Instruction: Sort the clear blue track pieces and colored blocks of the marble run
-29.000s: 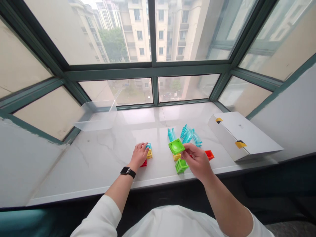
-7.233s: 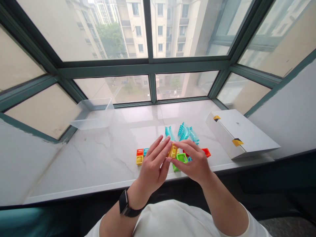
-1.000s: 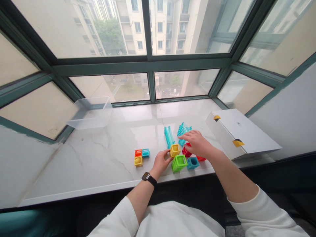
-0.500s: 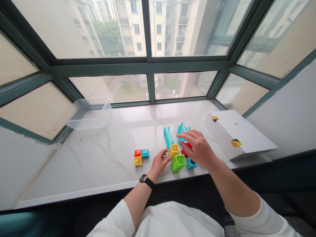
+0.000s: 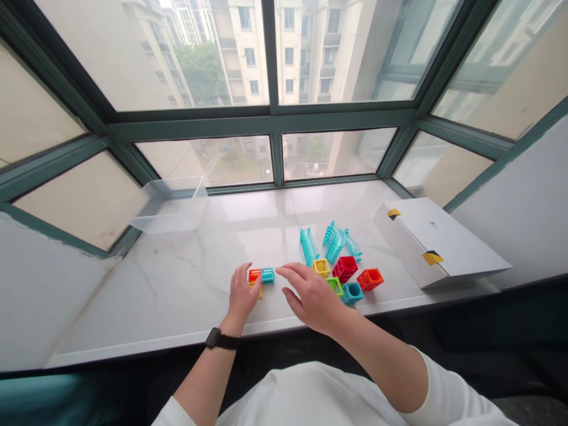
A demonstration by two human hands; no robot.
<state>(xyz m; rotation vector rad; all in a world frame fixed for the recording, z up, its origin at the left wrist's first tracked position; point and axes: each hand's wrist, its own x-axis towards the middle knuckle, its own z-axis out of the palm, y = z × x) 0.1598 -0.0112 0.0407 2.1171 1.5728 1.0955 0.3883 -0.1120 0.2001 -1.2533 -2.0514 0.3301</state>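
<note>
Seeing wide free sill (image 5: 186, 284) left of left hand (image 5: 242, 296), running back to clear bin (image 5: 173, 223). Finding narrow gap to right hand (image 5: 315, 299), partly blocked by blue block (image 5: 267, 276). Meeting cyan tracks (image 5: 333, 241), red block (image 5: 345, 269), then white box (image 5: 444, 239) rightward.

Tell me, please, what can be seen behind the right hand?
Behind the right hand, part of a green block shows. The hand covers the rest; whether anything else is hidden there, I cannot tell.
</note>
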